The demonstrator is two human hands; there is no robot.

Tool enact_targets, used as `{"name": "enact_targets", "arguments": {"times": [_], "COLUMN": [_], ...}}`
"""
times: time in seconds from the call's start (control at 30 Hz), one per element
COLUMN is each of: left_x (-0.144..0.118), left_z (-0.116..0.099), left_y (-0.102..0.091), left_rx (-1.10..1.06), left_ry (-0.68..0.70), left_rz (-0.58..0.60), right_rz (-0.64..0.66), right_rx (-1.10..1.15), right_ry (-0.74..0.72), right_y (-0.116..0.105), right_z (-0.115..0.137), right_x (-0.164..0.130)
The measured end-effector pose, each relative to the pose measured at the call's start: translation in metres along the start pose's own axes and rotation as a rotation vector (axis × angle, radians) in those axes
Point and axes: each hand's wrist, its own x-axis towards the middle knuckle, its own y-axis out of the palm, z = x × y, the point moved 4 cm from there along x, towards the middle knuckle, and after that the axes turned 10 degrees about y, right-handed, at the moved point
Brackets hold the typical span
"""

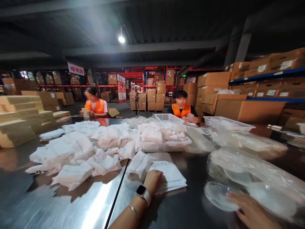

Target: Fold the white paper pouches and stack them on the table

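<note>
Head view: the left hand point(153, 180), a smartwatch point(141, 190) and a bracelet point(132, 210) on its wrist, rests on the near left part of a stack of flat white bags point(175, 178), with its fingers curled in and its knuckles up; whether it pinches a bag I cannot tell. The right hand point(247, 206), blurred, has its fingers extended to the rim of a round clear plastic dish point(215, 196); the blur hides whether they grip it; the dish lies at the near end of a clear plastic sleeve point(252, 162), which has more round clear pieces inside.

Just beyond the left hand, a white pouch point(138, 163) lies against the flat stack; farther left spreads a heap of white packages point(69, 148), some with black lettering, on the shiny metal table point(69, 211); behind the stack, a white plastic basket point(153, 147) is filled with more such packages.

Across the table are two co-workers in orange vests, one at left point(98, 107) holding a tan item, one at right point(181, 110) with both hands around something pale; cardboard boxes point(213, 79) stand stacked behind the right one.
</note>
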Motion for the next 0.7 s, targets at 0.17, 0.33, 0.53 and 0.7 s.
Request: {"name": "enact_targets", "arguments": {"times": [0.17,0.33,0.53,0.7], "left_x": [-0.002,-0.001,-0.005,-0.001], "left_z": [0.000,0.003,0.001,0.005], "left_y": [-0.001,-0.007,-0.016,-0.012], "left_rx": [0.000,0.015,0.040,0.056], "left_ry": [0.007,-0.018,0.018,0.034], "left_rz": [-0.006,-0.013,-0.025,0.022], "right_rz": [0.197,0.218,-0.184,-0.280], "right_rx": [-0.122,0.092,0.595,0.843], "right_ry": [0.049,-0.022,-0.682,-0.798], "right_y": [0.000,-0.014,-0.026,-0.008], "right_z": [0.053,0.109,0.221,0.261], "right_x": [0.002,0.034,0.023,0.001]}}
